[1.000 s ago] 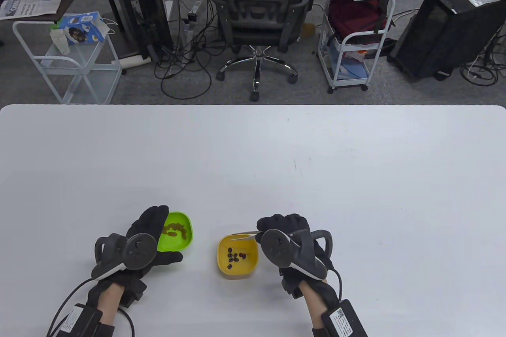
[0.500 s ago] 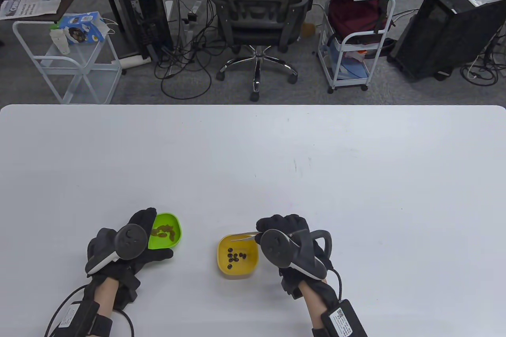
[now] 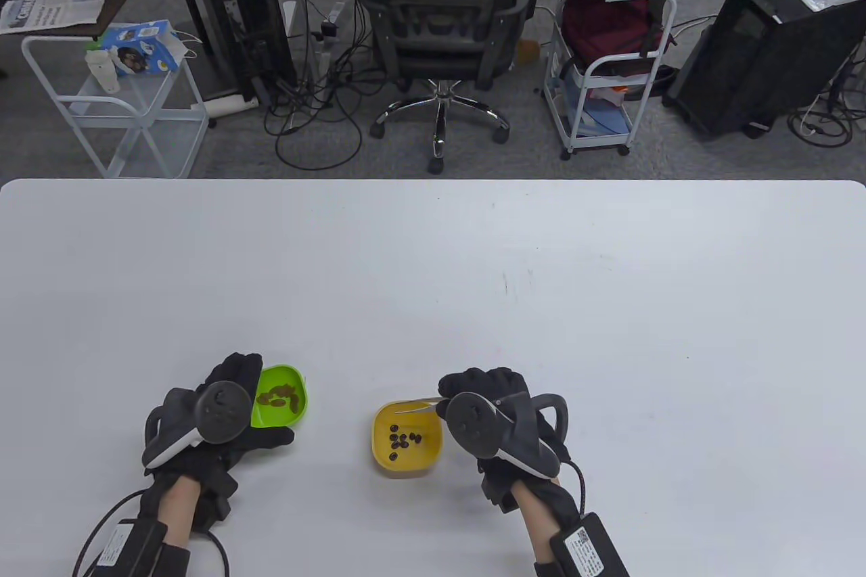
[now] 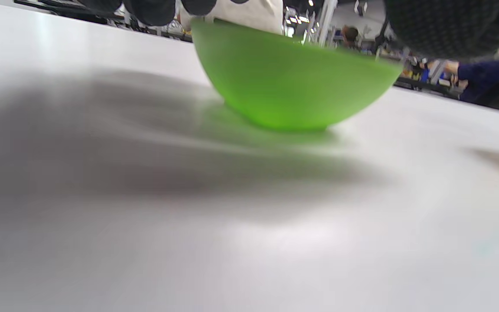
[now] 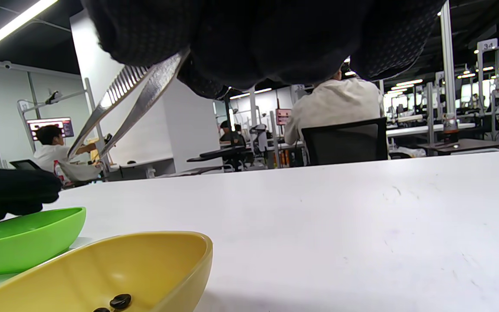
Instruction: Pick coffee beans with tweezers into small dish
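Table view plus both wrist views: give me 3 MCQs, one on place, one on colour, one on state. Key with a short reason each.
1. Where does the green dish sit relative to the yellow dish?
A. to its left
B. to its right
C. stacked inside it

2. What colour is the dish holding the dark coffee beans?
A. green
B. yellow
C. white

3. What is the state of the tweezers?
A. lying flat on the table
B. held by the right hand, tips above the yellow dish
C. held by the left hand

Key:
1 A: in the table view the green dish lies left of the yellow one, at the left hand, with bare table between them.
2 B: the dark beans lie on the yellow dish's floor.
3 B: the right wrist view shows the tweezers gripped by the right hand, tips in the air.
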Available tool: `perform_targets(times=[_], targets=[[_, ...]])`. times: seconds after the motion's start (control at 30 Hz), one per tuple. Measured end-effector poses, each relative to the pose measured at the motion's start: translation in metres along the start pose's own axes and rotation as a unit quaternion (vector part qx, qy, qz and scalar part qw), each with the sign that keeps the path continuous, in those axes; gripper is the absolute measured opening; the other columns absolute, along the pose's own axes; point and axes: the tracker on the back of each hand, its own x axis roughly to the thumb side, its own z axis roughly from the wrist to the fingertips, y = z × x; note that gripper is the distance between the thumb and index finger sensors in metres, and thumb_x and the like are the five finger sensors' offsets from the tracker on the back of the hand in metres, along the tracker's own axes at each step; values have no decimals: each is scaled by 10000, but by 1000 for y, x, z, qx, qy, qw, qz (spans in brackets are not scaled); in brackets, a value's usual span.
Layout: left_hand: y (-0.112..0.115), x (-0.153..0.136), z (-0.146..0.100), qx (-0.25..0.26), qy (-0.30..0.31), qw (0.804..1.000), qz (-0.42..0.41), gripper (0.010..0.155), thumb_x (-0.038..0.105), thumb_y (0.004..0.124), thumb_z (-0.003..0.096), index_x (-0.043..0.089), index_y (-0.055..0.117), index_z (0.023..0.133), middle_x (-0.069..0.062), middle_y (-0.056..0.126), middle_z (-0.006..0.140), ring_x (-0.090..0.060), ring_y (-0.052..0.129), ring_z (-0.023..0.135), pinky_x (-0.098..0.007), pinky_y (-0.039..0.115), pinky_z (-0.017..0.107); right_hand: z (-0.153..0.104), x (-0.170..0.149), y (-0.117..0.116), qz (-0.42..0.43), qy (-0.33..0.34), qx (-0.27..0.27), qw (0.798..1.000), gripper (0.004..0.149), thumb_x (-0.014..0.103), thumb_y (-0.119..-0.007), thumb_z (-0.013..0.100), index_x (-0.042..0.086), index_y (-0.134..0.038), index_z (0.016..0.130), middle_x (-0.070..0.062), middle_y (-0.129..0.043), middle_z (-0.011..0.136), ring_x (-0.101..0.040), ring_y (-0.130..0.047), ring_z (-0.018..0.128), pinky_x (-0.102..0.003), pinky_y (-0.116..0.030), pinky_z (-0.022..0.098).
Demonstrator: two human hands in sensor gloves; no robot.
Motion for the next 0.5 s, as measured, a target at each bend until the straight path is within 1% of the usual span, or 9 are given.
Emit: perform_targets(times=[0.07, 0.1, 0.2, 0.33, 0.37, 0.4, 0.43, 0.5], targets=[[-6, 2, -6, 20, 9, 1000, -18, 1169, 664, 716, 369, -46, 304, 1201, -401, 349, 1234, -649, 520, 1097, -718, 520, 736, 0, 0, 0, 0, 1, 0, 1000, 440, 404, -705, 415, 233, -813, 807, 69, -883, 603, -176, -924, 441, -564, -712, 696], [-8, 3, -9, 21, 8, 999, -24, 1155, 657, 705, 384, -52, 298, 1199, -405, 342, 1232, -653, 514, 1094, -724, 512, 733, 0, 0, 0, 0, 2, 0, 1000, 440, 403, -705, 415, 233, -812, 807, 70, -884, 602, -176, -924, 440, -565, -712, 695], [-19, 4, -17, 1, 7, 1000, -5, 1133, 651, 667, 418, -67, 270, 1198, -414, 319, 1233, -656, 510, 1096, -725, 511, 736, 0, 1, 0, 3, 4, -2, 1000, 439, 403, -705, 416, 233, -813, 807, 67, -884, 603, -176, -924, 442, -564, -711, 697], [-33, 6, -29, -2, 13, 1000, 20, 1059, 629, 599, 472, -69, 274, 1200, -403, 312, 1239, -645, 517, 1102, -721, 515, 743, 0, 1, -1, 2, 7, -1, 1000, 441, 404, -706, 415, 234, -812, 807, 69, -884, 603, -175, -925, 441, -563, -712, 697], [-35, 5, -33, -5, 12, 999, 31, 1011, 606, 552, 499, -62, 272, 1203, -395, 308, 1244, -640, 515, 1108, -721, 515, 746, 0, 2, -1, 2, 8, 0, 1000, 441, 405, -705, 416, 233, -812, 808, 70, -884, 602, -175, -925, 442, -564, -712, 696], [-37, 3, -37, -1, 11, 999, 37, 922, 552, 476, 539, -57, 280, 1204, -372, 315, 1251, -637, 522, 1109, -722, 520, 746, 0, 2, -1, 3, 8, 1, 1000, 442, 405, -706, 415, 233, -813, 807, 70, -884, 603, -176, -925, 441, -565, -712, 695], [-37, 1, -40, 4, 17, 999, 26, 868, 508, 441, 558, -51, 286, 1204, -361, 322, 1253, -641, 525, 1105, -725, 521, 741, 0, 2, -1, 3, 8, 0, 1000, 440, 405, -706, 416, 233, -813, 807, 69, -884, 603, -175, -926, 441, -564, -712, 696], [-36, -4, -42, 10, 21, 1000, -7, 807, 451, 408, 578, -46, 293, 1203, -356, 326, 1254, -632, 507, 1112, -726, 514, 741, 0, 2, -1, 4, 10, 1, 1000, 441, 406, -708, 415, 234, -813, 807, 71, -885, 602, -175, -926, 441, -564, -713, 696]])
